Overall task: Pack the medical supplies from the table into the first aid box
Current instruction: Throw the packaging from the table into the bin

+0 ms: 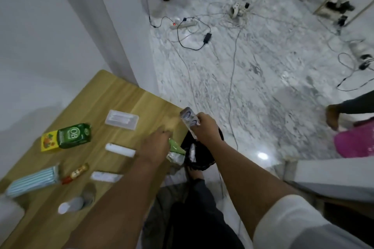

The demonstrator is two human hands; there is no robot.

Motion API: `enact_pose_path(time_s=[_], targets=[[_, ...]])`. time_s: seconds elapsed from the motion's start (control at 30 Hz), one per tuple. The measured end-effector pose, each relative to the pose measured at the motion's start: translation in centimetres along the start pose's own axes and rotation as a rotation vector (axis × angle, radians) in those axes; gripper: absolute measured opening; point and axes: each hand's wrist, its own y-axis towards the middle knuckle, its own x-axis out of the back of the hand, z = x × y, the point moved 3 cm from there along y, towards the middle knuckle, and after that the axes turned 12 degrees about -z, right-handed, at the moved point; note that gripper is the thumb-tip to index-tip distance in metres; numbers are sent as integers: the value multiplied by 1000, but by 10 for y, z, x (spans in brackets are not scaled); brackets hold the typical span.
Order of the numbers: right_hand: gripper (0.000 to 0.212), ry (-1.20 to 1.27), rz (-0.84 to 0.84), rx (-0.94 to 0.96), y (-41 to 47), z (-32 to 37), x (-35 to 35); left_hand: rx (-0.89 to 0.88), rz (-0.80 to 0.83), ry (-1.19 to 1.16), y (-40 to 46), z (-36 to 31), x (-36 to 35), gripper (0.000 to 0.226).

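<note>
Two bare forearms reach out from the bottom of the view, over the near edge of the light wooden table (pixel 113 95) and the dark bag (pixel 202 159) that hangs open just past its right corner. Whether this bag is the first aid box cannot be told; a white packet shows inside its mouth. The right hand (pixel 204 129) is above the bag opening with its fingers closed around a clear blister-like packet with blue markings (pixel 188 118), held tilted. The left hand (pixel 156 143) lies palm down at the table's right edge, fingers curled over a green and silver foil sachet (pixel 176 151) whose end sticks out toward the bag; how firmly it grips cannot be made out.

Left of that hand, on the table, lie a white gauze roll (pixel 120 149) and, nearer, a white flat packet (pixel 105 177). Beyond the roll sits a clear rectangular plastic case (pixel 122 121). Further left rests a green carton with a yellow end, printed OB (pixel 66 137). Near the table's front are a small red and gold bottle lying on its side (pixel 75 174), a pale blue striped stack of face masks (pixel 32 183), and a blurred grey and white roll of tape (pixel 74 203).

Outside the table, the marbled white floor (pixel 263 79) carries tangled cables and a power strip (pixel 183 24), and other people's sandalled feet stand at the far side.
</note>
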Motion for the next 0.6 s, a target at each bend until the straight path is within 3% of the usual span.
enact_pose_path(time_s=[0.13, 0.3, 0.37, 0.47, 0.6], targets=[[41, -4, -74, -93, -8, -45, 36, -143, 21, -12, 24, -60, -16, 30], [30, -85, -7, -170, 7, -71, 46, -168, 6, -50, 59, -103, -33, 24], [40, -157, 31, -169, 13, -69, 49, -148, -46, -57, 65, -106, -24, 28], [53, -155, -44, -97, 15, -43, 57, -74, -191, -52, 61, -89, 6, 23], [39, -57, -87, 227, -6, 49, 45, 86, -388, -65, 19, -26, 77, 25]])
